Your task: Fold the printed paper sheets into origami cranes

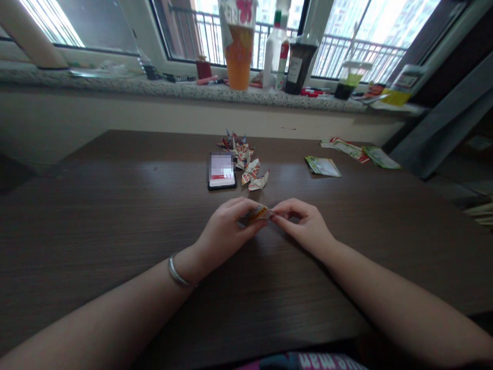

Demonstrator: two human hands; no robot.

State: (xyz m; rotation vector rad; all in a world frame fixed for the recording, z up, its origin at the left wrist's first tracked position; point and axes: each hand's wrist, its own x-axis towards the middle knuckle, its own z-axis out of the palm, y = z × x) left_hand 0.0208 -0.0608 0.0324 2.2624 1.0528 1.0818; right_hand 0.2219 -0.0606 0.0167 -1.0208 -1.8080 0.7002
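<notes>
Both of my hands meet over the middle of the dark wooden table [115, 205]. My left hand [227, 228], with a silver bangle on its wrist, pinches the left end of a small folded piece of printed paper [257, 213]. My right hand [304, 223] pinches the right end of the same paper with its fingertips. The paper is held just above the tabletop. Beyond my hands lies a row of several folded paper figures [248, 164] in red, white and yellow print. A phone [222, 172] lies flat beside them on the left.
Loose printed paper sheets [322, 166] and more sheets [358, 151] lie at the table's far right. The stone windowsill [173, 88] holds an orange drink cup [239, 49], bottles [275, 49], a dark cup [299, 64] and small clutter. A grey panel [442, 123] leans at the right.
</notes>
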